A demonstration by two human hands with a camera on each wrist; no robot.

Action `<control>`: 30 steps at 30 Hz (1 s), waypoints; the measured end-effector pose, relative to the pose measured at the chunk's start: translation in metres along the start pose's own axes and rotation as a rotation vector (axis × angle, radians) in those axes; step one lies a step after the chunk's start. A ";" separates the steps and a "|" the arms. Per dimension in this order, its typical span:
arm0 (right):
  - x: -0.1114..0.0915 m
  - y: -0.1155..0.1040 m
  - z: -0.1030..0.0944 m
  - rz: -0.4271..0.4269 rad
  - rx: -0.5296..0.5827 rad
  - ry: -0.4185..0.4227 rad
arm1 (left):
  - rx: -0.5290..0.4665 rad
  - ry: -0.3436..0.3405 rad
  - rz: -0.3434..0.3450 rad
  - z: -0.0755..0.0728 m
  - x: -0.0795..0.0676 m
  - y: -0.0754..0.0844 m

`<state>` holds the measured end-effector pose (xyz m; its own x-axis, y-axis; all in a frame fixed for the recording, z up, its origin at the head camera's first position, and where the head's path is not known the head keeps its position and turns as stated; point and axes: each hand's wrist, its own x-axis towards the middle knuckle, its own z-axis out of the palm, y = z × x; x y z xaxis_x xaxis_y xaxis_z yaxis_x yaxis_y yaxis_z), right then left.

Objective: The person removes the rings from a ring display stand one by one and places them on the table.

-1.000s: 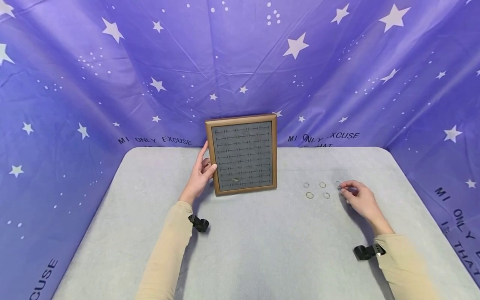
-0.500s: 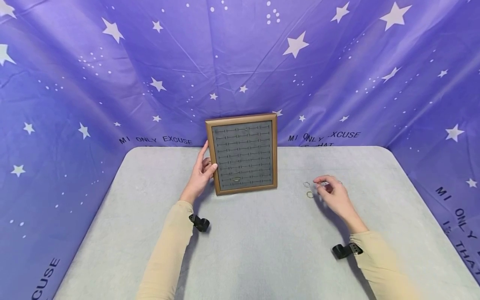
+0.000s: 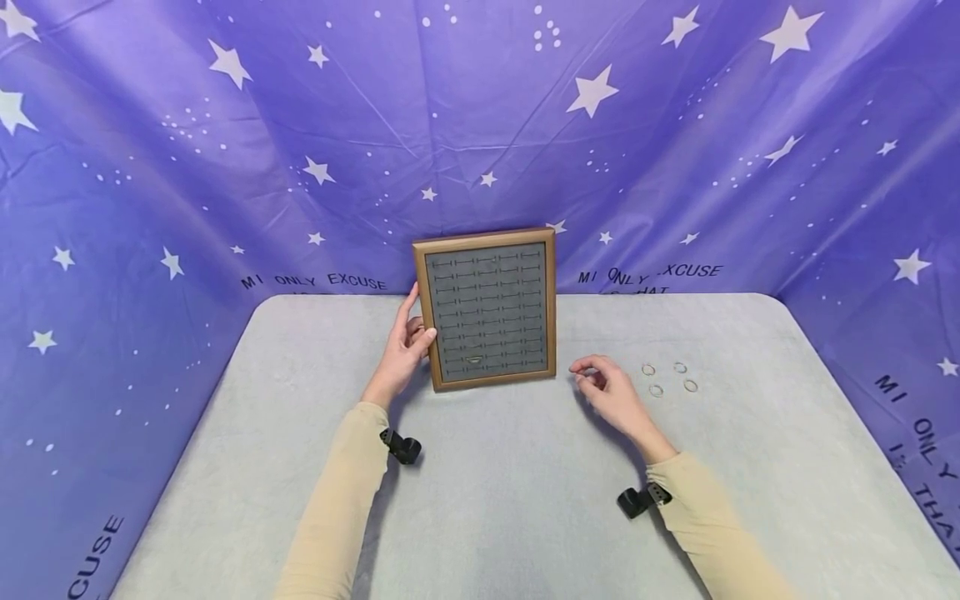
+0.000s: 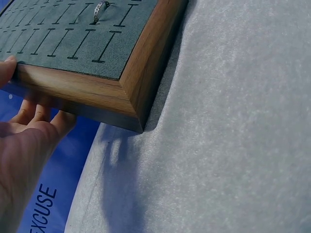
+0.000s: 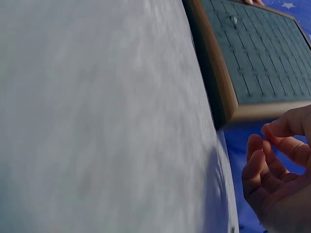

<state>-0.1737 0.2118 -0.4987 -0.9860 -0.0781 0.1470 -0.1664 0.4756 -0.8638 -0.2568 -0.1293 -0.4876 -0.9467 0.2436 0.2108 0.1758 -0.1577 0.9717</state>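
A wooden-framed ring display board (image 3: 491,312) with slotted grey padding stands tilted on the table. My left hand (image 3: 397,358) holds its left edge, thumb on the frame's front and fingers behind. One ring (image 4: 100,10) sits in a slot near the bottom. Just right of the board is my right hand (image 3: 611,396), apart from it. In the right wrist view, the thumb and forefinger of this hand (image 5: 284,170) meet at the tips; whether something small is between them cannot be seen. Several loose rings, among them one thin ring (image 3: 648,369), lie to its right.
The grey cloth-covered table (image 3: 495,500) runs back to a purple star-printed curtain (image 3: 480,100) that surrounds it on three sides. A black wrist camera (image 3: 405,450) sits at the left cuff, and a second black camera (image 3: 636,502) at the right cuff.
My right hand has moved left from the far rings to beside the board. It now covers the spot where two left-hand rings were visible. The left hand and board stay put.
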 end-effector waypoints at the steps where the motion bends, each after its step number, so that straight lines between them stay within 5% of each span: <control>1: 0.001 -0.003 0.003 -0.003 0.005 -0.006 | 0.002 0.000 0.000 0.000 0.000 0.000; 30: 0.032 -0.044 0.051 -0.188 -0.057 -0.129 | 0.018 -0.002 0.001 0.001 -0.002 0.001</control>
<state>-0.1976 0.1436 -0.4802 -0.9303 -0.2801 0.2367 -0.3507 0.4906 -0.7977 -0.2547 -0.1284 -0.4873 -0.9460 0.2452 0.2119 0.1815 -0.1410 0.9732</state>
